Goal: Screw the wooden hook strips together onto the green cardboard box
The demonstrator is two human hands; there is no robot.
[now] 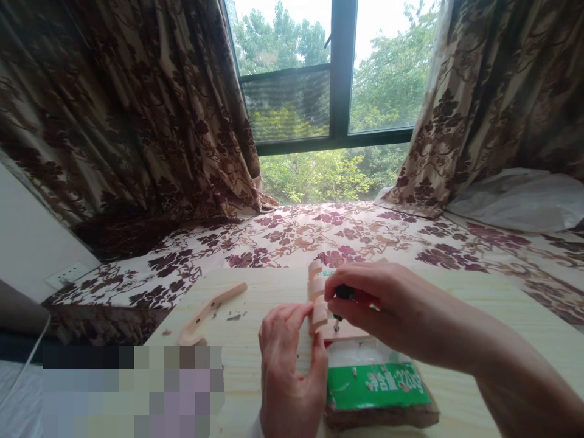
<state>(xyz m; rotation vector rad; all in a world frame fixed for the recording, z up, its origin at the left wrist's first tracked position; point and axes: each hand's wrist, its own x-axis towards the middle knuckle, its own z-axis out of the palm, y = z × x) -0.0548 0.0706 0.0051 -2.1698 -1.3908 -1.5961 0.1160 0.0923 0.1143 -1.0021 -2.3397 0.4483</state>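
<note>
My right hand point(374, 301) is closed round the dark handle of a screwdriver point(343, 293), its metal shaft pointing down to a screw on a flat wooden piece point(347, 333). My left hand point(292, 359) pinches a notched, light wooden block point(318, 304) that stands at the left edge of that piece, fingers on its left side and thumb at the near end. Beneath the wood lies a green and white plastic package point(378, 386) with printed writing. Part of the wooden piece is hidden behind my right hand.
Left on the pale wooden board point(255, 292) lies a curved wooden part point(214, 310) with small holes, with dark bits point(235, 317) beside it. Beyond the board are a floral-covered ledge point(328, 231), curtains point(205, 121) and a window point(340, 73). A blurred patch covers the lower left.
</note>
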